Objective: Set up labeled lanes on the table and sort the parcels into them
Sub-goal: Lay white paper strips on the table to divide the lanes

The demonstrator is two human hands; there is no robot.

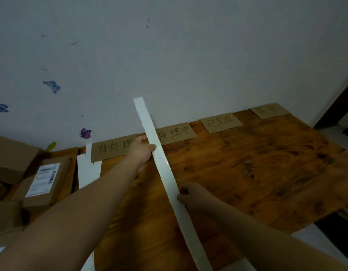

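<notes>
A long white strip (pixel 165 169) runs from the near edge up toward the wall, lifted over the wooden table (pixel 247 173). My left hand (pixel 141 151) pinches it near the far end, between the first two cardboard labels. My right hand (pixel 188 194) grips it at mid-length. Several cardboard labels with handwritten characters lie along the wall: one at the left (pixel 112 150), one partly behind the strip (pixel 177 133), a third (pixel 221 122), and a fourth (pixel 269 110) at the far right. Parcels (pixel 44 178) sit at the left.
More white strips (pixel 89 173) lie on the table's left side next to the first label. Cardboard boxes (pixel 10 155) are stacked at the far left. The wall (pixel 169 55) with butterfly stickers stands right behind the table. The table's right edge drops to a pale floor.
</notes>
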